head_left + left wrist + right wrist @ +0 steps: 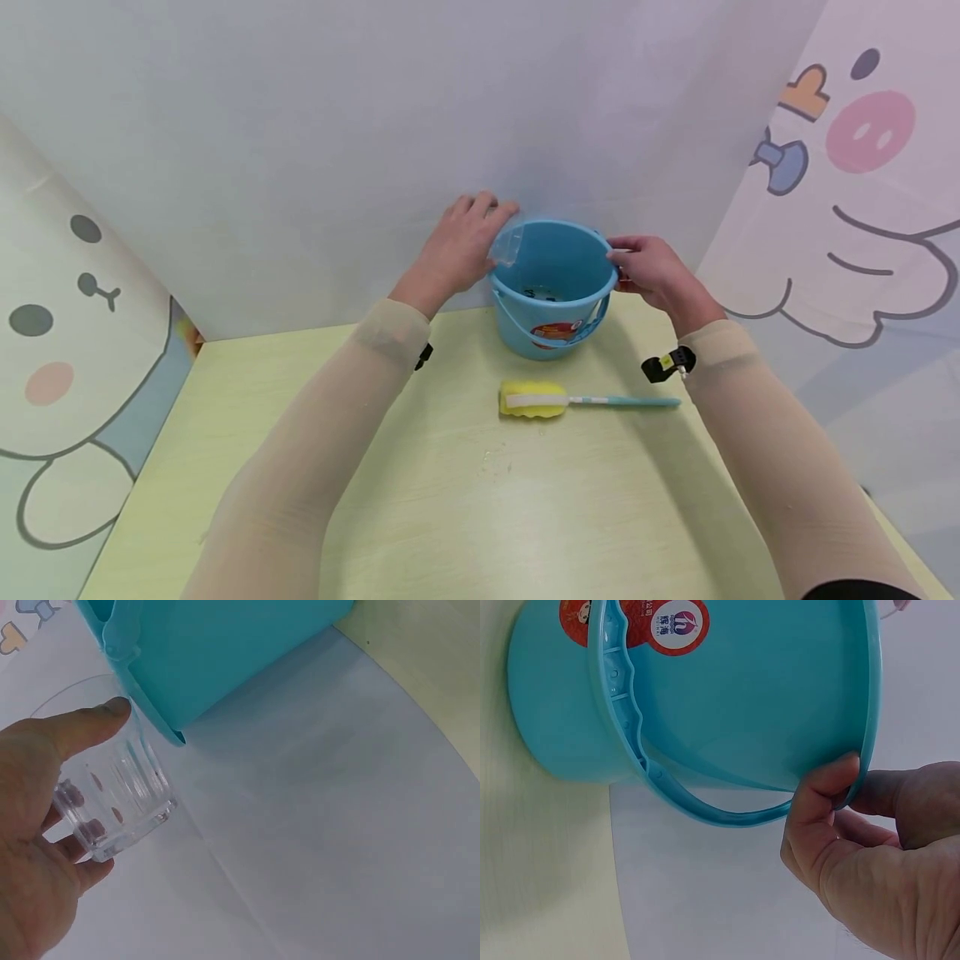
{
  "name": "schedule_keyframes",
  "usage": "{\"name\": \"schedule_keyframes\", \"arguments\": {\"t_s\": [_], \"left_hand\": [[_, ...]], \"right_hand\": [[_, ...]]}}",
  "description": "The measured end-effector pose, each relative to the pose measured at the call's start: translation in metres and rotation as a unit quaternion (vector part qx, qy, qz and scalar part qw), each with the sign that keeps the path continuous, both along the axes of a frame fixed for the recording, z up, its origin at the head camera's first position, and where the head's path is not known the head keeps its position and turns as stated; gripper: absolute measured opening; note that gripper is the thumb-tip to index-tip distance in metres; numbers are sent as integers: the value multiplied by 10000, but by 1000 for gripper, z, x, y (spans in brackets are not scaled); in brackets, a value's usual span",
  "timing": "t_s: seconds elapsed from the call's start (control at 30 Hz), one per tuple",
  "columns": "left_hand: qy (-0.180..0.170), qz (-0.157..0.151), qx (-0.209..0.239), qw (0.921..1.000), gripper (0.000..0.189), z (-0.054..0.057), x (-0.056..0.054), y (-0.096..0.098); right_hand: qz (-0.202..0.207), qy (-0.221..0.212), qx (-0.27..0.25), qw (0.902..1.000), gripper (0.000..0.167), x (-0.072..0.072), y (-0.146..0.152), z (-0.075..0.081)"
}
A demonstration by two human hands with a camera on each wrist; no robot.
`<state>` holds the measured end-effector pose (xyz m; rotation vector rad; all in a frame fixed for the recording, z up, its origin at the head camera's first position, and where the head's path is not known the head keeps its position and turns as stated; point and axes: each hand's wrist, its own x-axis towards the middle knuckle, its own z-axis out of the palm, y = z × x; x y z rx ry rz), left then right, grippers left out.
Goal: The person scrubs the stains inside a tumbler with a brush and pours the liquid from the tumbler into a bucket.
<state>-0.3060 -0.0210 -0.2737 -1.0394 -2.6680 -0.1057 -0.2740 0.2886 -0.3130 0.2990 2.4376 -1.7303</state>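
Observation:
A clear ribbed cup (124, 780) is in my left hand (467, 242), gripped round its side with the thumb along it. It stands tilted right at the left rim of a light blue bucket (577, 258). My right hand (651, 268) pinches the bucket's rim on the other side, near where the handle (731, 819) joins it. The bucket sits upright on the table, its handle hanging down across the front over a red sticker (679, 626). Some dark marks (542, 293) show at the bottom inside.
A yellow sponge brush (534, 398) with a blue and white handle lies in front of the bucket on the pale yellow table (465, 500). A few drops (491, 457) dot the tabletop nearer me. A white sheet (300, 167) rises behind, with cartoon-printed cloths at both sides.

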Motion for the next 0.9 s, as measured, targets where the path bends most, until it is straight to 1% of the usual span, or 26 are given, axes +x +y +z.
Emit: {"name": "schedule_keyframes", "arguments": {"t_s": [0.17,0.33,0.5,0.63,0.9], "left_hand": [[230,-46,-98,9997,85,-1,1,2],[495,-113,-224,9985,80,-2,2,4],[871,-247,-317,9954,69,-4,5,7],[1095,-300,-375,9928,68,-5,5,9],[1307,-350,-418,9899,72,-7,5,10]], "right_hand": [[-1,8,11,10000,52,0,1,0],[-12,-9,9,10000,53,0,1,0],[-26,-22,-20,10000,53,1,0,0],[-25,-4,16,10000,53,2,0,1],[-19,18,-13,10000,53,1,-1,1]]}}
